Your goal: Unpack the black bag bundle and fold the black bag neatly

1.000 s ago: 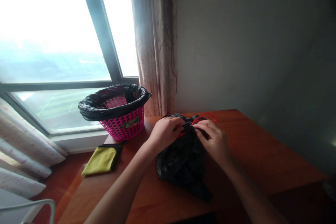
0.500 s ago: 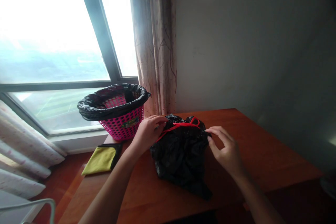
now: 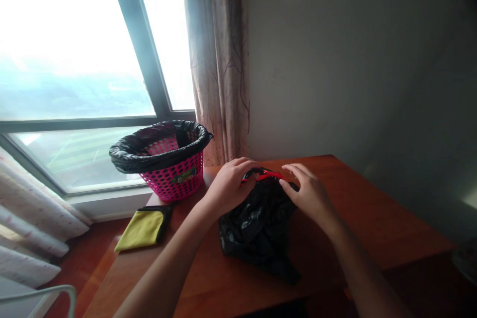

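A black garbage bag (image 3: 257,236) with a red drawstring (image 3: 267,174) lies crumpled on the wooden table in front of me. My left hand (image 3: 234,184) is closed on the left side of its gathered mouth, fingers behind and thumb in front. At the right side of the mouth, my right hand (image 3: 307,191) curves its fingers and thumb round the bag's edge, with a small gap between the fingertips. Part of the drawstring shows between both hands; the rest is hidden by the left fingers.
A pink perforated wastebasket (image 3: 179,179) lined with a black bag (image 3: 149,161) stands at the table's back left. In front of it lies a folded yellow cloth (image 3: 143,228) with black trim. Behind are a window, a curtain (image 3: 227,59) and a grey wall.
Both hands have come closer together along the bag's mouth, the left moving right and the right moving slightly left. The bag's top is bunched narrower, and less drawstring shows.
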Tool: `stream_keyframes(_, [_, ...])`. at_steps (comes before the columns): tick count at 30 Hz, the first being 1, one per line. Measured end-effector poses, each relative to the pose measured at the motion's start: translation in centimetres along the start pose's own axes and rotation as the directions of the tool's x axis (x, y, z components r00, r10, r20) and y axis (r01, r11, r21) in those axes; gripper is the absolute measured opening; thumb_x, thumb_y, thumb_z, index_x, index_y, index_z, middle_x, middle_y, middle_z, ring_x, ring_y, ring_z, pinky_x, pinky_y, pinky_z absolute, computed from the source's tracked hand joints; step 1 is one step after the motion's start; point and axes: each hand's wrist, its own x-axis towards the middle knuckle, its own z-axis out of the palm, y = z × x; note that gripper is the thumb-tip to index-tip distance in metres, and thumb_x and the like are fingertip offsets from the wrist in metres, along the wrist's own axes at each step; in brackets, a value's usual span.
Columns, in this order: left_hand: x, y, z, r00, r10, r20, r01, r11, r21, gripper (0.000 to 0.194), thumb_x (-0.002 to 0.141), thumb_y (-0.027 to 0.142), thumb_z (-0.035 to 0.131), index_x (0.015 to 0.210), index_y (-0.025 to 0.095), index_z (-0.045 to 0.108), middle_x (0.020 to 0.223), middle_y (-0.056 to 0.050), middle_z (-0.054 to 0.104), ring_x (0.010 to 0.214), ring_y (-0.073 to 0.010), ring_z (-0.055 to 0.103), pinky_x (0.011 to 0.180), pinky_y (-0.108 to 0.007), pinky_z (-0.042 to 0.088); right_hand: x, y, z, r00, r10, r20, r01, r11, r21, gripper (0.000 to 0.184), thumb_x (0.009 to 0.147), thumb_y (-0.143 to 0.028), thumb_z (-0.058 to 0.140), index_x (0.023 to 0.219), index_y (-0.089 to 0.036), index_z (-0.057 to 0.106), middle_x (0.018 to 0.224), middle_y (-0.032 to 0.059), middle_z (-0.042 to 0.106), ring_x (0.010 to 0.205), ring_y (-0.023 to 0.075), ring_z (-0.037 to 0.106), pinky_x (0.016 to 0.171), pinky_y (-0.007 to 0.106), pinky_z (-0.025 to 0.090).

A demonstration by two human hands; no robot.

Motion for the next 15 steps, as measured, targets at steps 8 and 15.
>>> stream_keyframes(8, [1.2,0.0,0.8,0.999,-0.006,0.047,0.001,0.992,0.122,0.024,0.092,0.021,0.053,0.112,0.022,0.066,0.110,-0.006,0.070,0.101,-0.0218,0.065,0.089,-0.033,0.050,-0.5,1.2,1.2,0.991,0.055,0.124,-0.047,0.997,-0.068,0.024,0.084,-0.031,0.059,0.106,-0.025,0.064,0.104,0.0063,0.069,0.093,0.0253,0.066,0.082,0.037,0.052])
stream_keyframes(15, [1.5,0.7,1.9,0.970,0.042,0.241,-0.110,0.955,0.276,0.015,0.084,0.022,0.062,0.097,0.023,0.069,0.092,-0.005,0.073,0.091,-0.0245,0.067,0.088,-0.037,0.045,-0.9,-0.1,0.9,0.993,-0.023,0.114,0.017,0.998,0.053,0.011,0.086,-0.025,0.056,0.091,-0.024,0.066,0.092,0.0046,0.069,0.083,0.0221,0.065,0.076,0.033,0.050])
